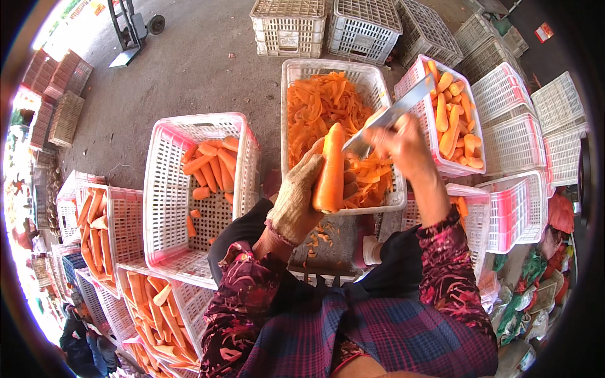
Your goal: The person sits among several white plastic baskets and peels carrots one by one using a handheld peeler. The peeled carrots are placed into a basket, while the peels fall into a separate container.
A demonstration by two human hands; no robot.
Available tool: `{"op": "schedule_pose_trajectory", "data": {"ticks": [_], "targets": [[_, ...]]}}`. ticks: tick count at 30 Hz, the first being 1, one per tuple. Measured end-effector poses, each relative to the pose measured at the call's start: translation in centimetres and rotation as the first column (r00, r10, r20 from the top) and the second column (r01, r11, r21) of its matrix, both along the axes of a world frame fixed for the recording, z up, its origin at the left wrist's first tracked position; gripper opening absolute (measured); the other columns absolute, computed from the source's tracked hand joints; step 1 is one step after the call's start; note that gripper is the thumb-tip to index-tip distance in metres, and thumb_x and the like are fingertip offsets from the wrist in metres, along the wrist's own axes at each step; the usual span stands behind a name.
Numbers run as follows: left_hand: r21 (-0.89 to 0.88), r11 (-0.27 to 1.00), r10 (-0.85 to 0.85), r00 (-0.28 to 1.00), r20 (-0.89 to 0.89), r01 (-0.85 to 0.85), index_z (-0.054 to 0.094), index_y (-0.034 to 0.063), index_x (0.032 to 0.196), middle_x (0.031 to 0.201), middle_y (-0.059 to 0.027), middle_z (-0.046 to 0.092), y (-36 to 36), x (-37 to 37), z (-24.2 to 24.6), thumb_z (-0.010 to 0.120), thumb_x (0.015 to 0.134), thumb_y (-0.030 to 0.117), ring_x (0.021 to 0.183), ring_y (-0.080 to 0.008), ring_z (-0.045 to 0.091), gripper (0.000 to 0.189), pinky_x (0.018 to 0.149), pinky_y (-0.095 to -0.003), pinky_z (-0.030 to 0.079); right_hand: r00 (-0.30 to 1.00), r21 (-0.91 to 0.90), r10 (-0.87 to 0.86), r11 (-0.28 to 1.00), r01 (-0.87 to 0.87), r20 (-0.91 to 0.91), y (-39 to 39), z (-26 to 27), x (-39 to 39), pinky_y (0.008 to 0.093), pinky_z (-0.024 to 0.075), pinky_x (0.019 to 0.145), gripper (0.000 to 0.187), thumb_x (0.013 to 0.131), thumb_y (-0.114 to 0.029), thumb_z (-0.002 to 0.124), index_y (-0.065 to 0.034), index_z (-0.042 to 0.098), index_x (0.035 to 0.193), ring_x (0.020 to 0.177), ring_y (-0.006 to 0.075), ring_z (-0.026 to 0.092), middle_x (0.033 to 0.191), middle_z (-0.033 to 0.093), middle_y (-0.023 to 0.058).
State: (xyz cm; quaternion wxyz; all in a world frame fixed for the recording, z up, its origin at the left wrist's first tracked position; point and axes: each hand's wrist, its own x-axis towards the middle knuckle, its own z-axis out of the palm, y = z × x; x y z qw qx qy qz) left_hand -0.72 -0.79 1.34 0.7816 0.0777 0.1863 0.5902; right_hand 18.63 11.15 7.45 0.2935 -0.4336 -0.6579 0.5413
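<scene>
My left hand (300, 186), in a knitted work glove, is shut around a thick peeled carrot (330, 172) held upright. The carrot's narrower end points away from me. My right hand (401, 144) is bare and slightly blurred, and grips a knife-like tool with a broad flat metal blade (409, 100). The tool's lower end is close to the carrot's right side; whether it touches cannot be told. Under both hands stands a white plastic crate (285, 108) heaped with orange carrot peelings (324, 106).
Left of me, a white-and-pink crate (158, 189) holds trimmed carrots (212, 163). Another crate (416, 75) with carrots (453, 113) stands to the right. Carrot-filled crates (127, 212) are at lower left. Stacked crates (288, 28) and a hand truck (127, 33) stand farther off.
</scene>
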Motion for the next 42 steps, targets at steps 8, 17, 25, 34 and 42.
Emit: {"op": "schedule_pose_trajectory", "data": {"ticks": [8,17,25,34,42], "targets": [[0.579,0.77,0.585,0.065,-0.808,0.269,0.058,-0.0021,0.11,0.094,-0.02,0.06,0.0,-1.3,0.3,0.073,0.09,0.015,0.086,-0.0386,0.064,0.031,0.077,-0.0419,0.052,0.977,-0.218,0.211,0.952,-0.215,-0.043,-3.7,0.4,-2.7,0.0249,0.0434,0.05,0.019,0.085,-0.016,0.082,-0.0037,0.07,0.093,0.056,0.0061,0.057,0.074,0.067,0.0006],[-0.091,0.99,-0.133,0.926,-0.354,0.108,0.042,0.0019,0.15,0.101,-0.01,0.064,-0.7,0.0,1.7,0.049,0.108,0.034,0.079,-0.019,0.067,0.054,0.069,-0.032,0.058,0.994,-0.045,-0.031,0.999,0.027,-0.107,2.2,-2.3,0.4,0.0247,0.0411,0.046,0.017,0.084,-0.014,0.076,0.0016,0.073,0.087,0.05,0.0091,0.054,0.068,0.067,0.0042],[0.011,1.0,-0.02,0.979,-0.204,0.023,0.036,0.0084,0.155,0.117,-0.0118,0.063,-0.3,0.1,1.0,0.05,0.107,0.036,0.099,-0.0229,0.067,0.058,0.082,-0.0378,0.059,0.935,0.187,-0.355,0.919,0.346,0.018,4.5,-3.3,2.0,0.0245,0.04,0.049,0.016,0.09,-0.016,0.075,-0.0006,0.074,0.088,0.053,0.0063,0.053,0.067,0.065,0.001],[0.531,0.813,0.516,0.128,-0.847,0.24,0.047,0.0035,0.143,0.127,-0.0213,0.062,-0.1,-1.0,0.0,0.069,0.09,0.015,0.113,-0.0369,0.064,0.059,0.097,-0.0413,0.053,0.961,-0.056,0.272,0.96,-0.275,-0.053,-5.1,0.0,-2.3,0.0249,0.0475,0.053,0.016,0.086,-0.017,0.081,-0.0033,0.072,0.088,0.06,0.0076,0.061,0.074,0.068,0.0011],[-0.022,0.99,-0.137,0.926,-0.351,0.138,0.043,0.0065,0.148,0.119,-0.0169,0.063,-0.9,-0.3,1.4,0.062,0.097,0.028,0.101,-0.0292,0.066,0.058,0.083,-0.0366,0.055,0.96,0.211,-0.237,0.956,0.203,0.148,3.8,-2.4,0.7,0.0249,0.0431,0.052,0.018,0.085,-0.016,0.081,-0.0007,0.073,0.09,0.053,0.007,0.053,0.069,0.065,0.0001]]}}
